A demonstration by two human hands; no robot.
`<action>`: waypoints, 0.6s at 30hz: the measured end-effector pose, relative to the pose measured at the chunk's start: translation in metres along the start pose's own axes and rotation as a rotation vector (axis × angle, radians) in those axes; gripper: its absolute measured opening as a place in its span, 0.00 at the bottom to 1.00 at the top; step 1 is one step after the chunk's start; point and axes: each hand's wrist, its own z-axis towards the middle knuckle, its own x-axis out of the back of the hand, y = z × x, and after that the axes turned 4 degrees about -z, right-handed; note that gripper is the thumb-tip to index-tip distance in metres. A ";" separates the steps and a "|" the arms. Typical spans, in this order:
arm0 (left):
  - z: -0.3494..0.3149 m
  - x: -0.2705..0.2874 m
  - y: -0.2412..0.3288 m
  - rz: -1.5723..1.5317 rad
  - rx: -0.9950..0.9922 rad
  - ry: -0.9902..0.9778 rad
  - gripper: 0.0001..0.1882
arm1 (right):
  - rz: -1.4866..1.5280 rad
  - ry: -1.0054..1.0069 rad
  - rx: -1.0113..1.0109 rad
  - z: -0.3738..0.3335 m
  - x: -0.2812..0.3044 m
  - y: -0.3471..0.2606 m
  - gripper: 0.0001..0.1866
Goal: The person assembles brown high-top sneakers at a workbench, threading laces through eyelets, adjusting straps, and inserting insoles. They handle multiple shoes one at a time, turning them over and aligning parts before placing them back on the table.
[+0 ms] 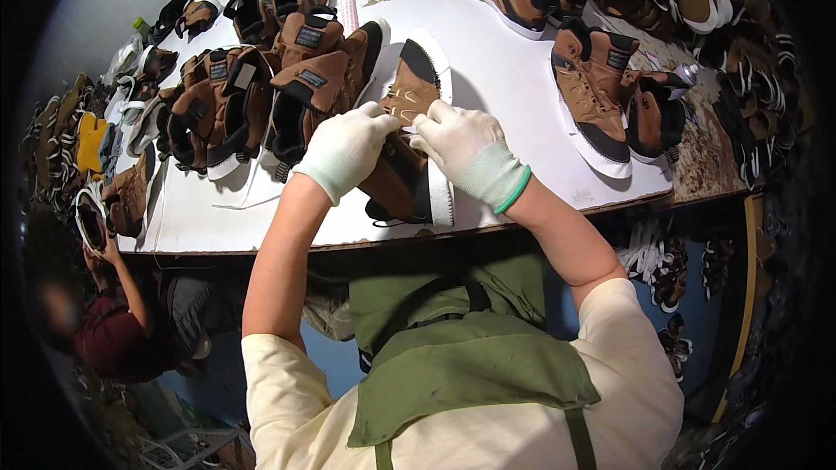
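Note:
A brown shoe (414, 74) with black toe and heel parts and a thick white sole lies in front of me, its toe pointing away. Both my hands wear whitish knitted gloves and meet over its lacing. My left hand (347, 146) is closed, thumb and fingertips pinched at the left of the lacing. From the other side my right hand (466, 144) pinches at the same spot, fingers bent together. A small pale bit shows between the fingertips, too small to name. Light lace loops cross the shoe just beyond my fingers. The gloves cover its middle.
Brown high-top shoes (222, 109) crowd the white table (505, 183) on the left. Another pair (592, 104) stands at right, with heaped shoe parts (679, 0) behind. A co-worker (113, 322) at lower left holds a shoe (90, 218). The table's front edge runs below my wrists.

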 end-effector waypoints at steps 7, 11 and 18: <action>0.004 -0.003 -0.005 0.142 -0.068 -0.053 0.06 | 0.022 -0.111 -0.029 0.004 0.005 -0.004 0.13; 0.004 -0.005 -0.006 0.170 -0.097 -0.027 0.05 | 0.000 0.006 0.015 0.003 -0.004 -0.002 0.11; 0.003 -0.010 -0.009 0.147 -0.104 0.031 0.04 | -0.025 -0.012 0.019 0.007 -0.007 -0.005 0.11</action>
